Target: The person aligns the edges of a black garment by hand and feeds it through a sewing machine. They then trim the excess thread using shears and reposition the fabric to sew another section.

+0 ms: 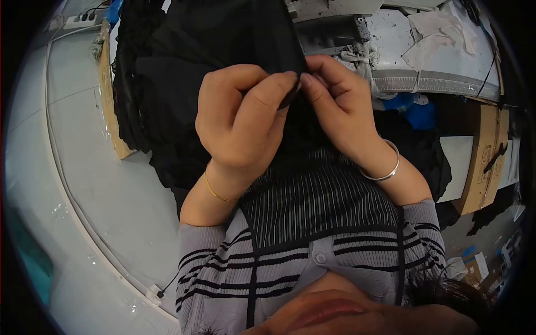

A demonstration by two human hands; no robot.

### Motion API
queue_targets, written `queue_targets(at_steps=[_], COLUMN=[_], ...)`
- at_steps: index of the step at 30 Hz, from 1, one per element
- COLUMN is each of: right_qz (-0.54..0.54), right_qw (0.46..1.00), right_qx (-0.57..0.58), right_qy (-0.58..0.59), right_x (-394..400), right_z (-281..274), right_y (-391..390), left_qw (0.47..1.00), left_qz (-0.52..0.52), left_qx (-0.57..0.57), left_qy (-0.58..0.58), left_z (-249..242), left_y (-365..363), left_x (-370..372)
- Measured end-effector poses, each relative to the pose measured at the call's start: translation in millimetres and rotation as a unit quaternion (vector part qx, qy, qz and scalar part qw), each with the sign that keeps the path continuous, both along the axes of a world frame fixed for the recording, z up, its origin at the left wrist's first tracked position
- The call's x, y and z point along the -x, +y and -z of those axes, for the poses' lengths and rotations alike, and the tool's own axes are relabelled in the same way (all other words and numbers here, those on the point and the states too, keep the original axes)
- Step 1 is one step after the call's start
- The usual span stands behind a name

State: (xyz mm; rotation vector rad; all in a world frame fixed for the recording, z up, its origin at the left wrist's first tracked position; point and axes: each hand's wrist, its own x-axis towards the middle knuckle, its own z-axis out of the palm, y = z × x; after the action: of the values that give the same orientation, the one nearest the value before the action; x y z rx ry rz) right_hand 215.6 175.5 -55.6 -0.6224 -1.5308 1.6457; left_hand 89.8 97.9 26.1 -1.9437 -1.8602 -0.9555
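A large piece of black fabric [190, 84] hangs in front of me and spreads over the work area to the left. My left hand [240, 111] pinches its edge, thumb and forefinger pressed together. Close beside it, my right hand [340, 103] pinches the same edge, the fingertips of both hands almost meeting. Whatever small detail lies between the fingertips is hidden. A yellow bracelet [215, 192] is on my left wrist and a silver bangle [391, 172] on my right.
At the back right is a white worktable with a ruler strip [435, 80] along its edge and a pale cloth [438, 36] on it. Cardboard [484, 159] stands at the right. A cable [72, 190] runs along the floor at left, near a power strip [84, 21].
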Motion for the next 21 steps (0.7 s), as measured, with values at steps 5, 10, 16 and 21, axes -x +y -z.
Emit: queue_targets(at_steps=[5,10,16,21], right_qz=[0.014,0.02,0.049,0.011], right_qw=[1.0,0.998,0.998,0.951], right_qx=[-0.025,-0.054,0.001,-0.29], right_qy=[-0.003,-0.015,0.039,-0.101], right_x=[-8.2,8.7,3.8,4.9], right_z=[-17.7,-18.3,-19.2,-24.9], right_y=[7.6,25.2,24.8,31.1], left_qw=[0.997,0.998,0.951,0.956], left_qz=[0.071,0.056,0.055,0.023], left_qx=[-0.029,0.002,-0.051,-0.042], left_qy=[0.001,-0.031,-0.299,-0.288], left_z=[19.6,12.5,7.2,-3.2], left_y=[18.9,29.5,31.0,27.4], left_x=[2.2,22.8,40.9,36.6])
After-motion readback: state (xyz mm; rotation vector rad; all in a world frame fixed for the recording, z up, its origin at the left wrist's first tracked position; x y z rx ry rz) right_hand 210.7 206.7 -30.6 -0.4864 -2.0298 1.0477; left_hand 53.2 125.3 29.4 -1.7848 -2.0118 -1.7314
